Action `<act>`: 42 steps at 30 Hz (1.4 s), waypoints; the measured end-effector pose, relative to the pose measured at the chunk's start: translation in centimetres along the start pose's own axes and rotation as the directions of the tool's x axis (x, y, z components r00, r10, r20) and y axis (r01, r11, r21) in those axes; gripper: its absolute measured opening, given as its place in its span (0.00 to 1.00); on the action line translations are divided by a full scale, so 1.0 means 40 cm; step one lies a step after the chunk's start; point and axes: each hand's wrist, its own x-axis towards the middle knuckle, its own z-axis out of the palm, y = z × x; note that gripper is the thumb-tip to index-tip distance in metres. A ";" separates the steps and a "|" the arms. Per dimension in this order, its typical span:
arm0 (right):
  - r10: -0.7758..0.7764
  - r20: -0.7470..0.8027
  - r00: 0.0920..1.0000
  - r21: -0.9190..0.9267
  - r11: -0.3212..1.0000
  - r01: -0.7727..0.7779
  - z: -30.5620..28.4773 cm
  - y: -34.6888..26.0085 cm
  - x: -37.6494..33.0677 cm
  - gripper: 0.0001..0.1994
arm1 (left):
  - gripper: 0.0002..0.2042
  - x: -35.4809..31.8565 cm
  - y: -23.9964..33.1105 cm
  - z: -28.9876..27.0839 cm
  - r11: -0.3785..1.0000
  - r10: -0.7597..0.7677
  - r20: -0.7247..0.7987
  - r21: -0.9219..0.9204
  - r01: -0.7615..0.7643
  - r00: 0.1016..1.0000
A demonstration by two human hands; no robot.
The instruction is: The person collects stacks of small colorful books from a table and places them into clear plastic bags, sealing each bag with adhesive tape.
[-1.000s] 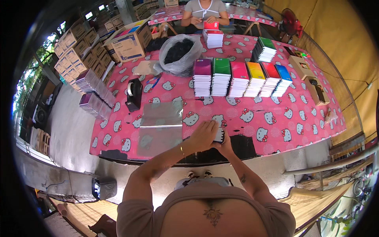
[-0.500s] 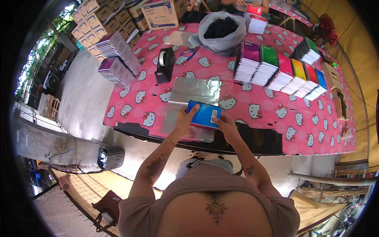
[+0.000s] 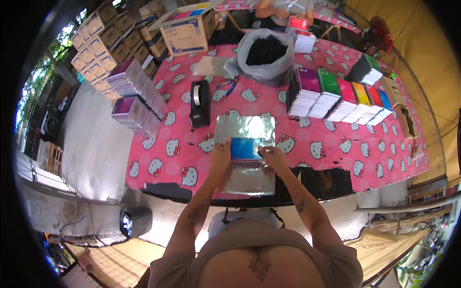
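A blue spiral notebook (image 3: 246, 149) lies over shiny clear plastic sheets (image 3: 245, 126) near the table's front edge. Below its near side shows a reddish spiral edge, so at least one more notebook seems to be under it. My left hand (image 3: 221, 153) is at the notebook's left end, its fingers closed along that edge. At the right end, my right hand (image 3: 272, 157) pinches the notebook's corner, thumb and fingers together. More plastic (image 3: 247, 181) spreads out between my forearms, toward the table edge.
A black tape dispenser (image 3: 200, 103) and blue-handled pliers (image 3: 230, 88) lie beyond my hands. Coloured notebook stacks (image 3: 307, 98) stand at right, wrapped stacks (image 3: 129, 113) at left. Behind are a plastic bag of black material (image 3: 266, 53), an open carton (image 3: 185, 34) and another person (image 3: 283, 9).
The blue notebook has gone from tilted in my hands to lying squarely over the plastic. My hands have shifted to its two ends. The view has tipped, showing more of the far side.
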 end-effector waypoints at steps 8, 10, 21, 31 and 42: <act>-0.473 0.123 0.872 -0.152 0.860 0.488 -0.015 0.111 -0.144 0.09 | 0.16 -0.072 -0.155 -0.117 0.940 0.341 0.089 -0.065 -0.336 0.936; -0.764 0.392 0.513 -0.217 0.465 0.858 -0.012 0.133 -0.184 0.08 | 0.07 -0.100 -0.186 -0.160 0.507 0.807 0.371 -0.038 -0.861 0.459; -0.580 0.286 0.762 -0.405 0.648 0.645 0.031 0.106 -0.220 0.08 | 0.07 -0.134 -0.171 -0.218 0.590 0.690 0.536 -0.028 -0.807 0.487; -0.669 0.318 0.672 -0.520 0.470 0.713 0.009 0.066 -0.202 0.09 | 0.05 -0.111 -0.141 -0.247 0.515 0.795 0.422 -0.092 -0.852 0.435; -0.819 0.096 0.566 -0.658 0.375 0.653 0.146 -0.082 -0.234 0.22 | 0.10 0.127 -0.123 -0.187 0.912 0.257 0.580 -0.410 0.005 0.773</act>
